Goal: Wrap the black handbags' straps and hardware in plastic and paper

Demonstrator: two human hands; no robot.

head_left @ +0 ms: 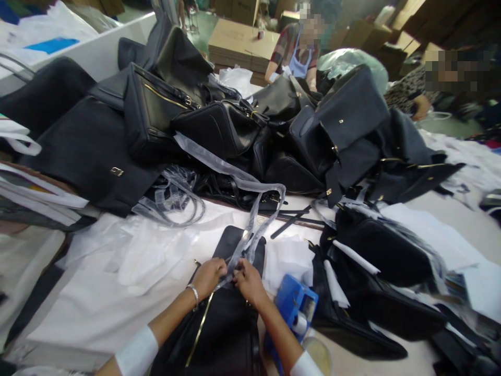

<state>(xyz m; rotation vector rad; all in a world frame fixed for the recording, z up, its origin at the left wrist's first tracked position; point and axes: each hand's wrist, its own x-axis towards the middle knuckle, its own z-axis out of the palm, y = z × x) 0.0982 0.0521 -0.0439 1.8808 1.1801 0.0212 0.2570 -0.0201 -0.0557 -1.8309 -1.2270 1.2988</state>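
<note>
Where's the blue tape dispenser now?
In the head view, the blue tape dispenser is right of centre near the bottom, partly covered by the right forearm, left of the black bags and below the white sheets.

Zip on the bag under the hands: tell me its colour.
The zip on the black bag is gold, seen best in the head view.

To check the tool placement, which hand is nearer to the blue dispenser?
Right. The right hand is beside the blue dispenser, apart from it; the left hand is farther, on the right hand's other side.
</note>
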